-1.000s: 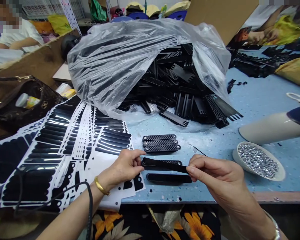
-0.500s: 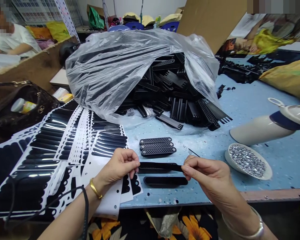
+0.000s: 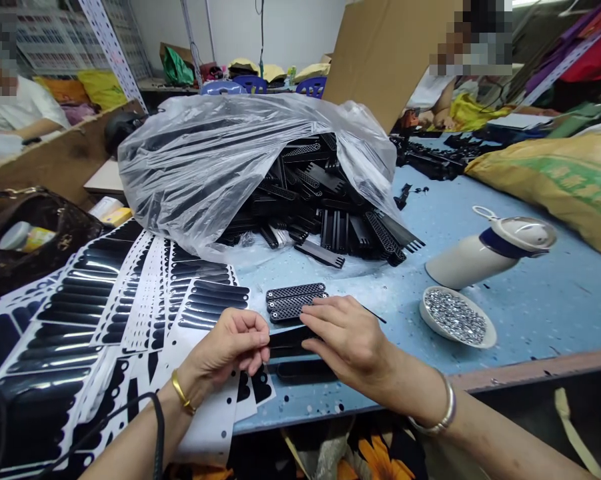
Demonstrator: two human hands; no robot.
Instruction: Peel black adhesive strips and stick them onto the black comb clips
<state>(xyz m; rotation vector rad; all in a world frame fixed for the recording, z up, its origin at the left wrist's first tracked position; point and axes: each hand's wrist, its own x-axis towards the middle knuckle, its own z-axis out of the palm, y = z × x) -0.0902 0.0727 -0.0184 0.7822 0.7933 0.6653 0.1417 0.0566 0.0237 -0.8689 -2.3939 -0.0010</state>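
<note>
My left hand (image 3: 237, 343) is closed in a pinch on the left end of a thin black adhesive strip (image 3: 287, 338). My right hand (image 3: 353, 337) lies over the strip's right part with its fingers stretched out, hiding that end and most of the black piece beneath. Just in front, nearer me, rests another long, rounded black piece (image 3: 305, 371), its right end close under my right hand. Behind the strip, several black pieces with a mesh pattern (image 3: 293, 303) lie side by side, partly covered by my right fingertips.
Sheets of black stickers (image 3: 75, 313) spread across the left. A clear plastic bag (image 3: 190, 160) spills black comb-like parts (image 3: 325, 200) at the back. On the right stand a bowl of small silvery pieces (image 3: 455, 317) and a tilted white bottle (image 3: 460, 260). Two people sit farther back.
My right hand has let go of its pinch on the strip's right end and moved left, now flat over it. My left hand keeps its pinch. The camera view has turned rightward.
</note>
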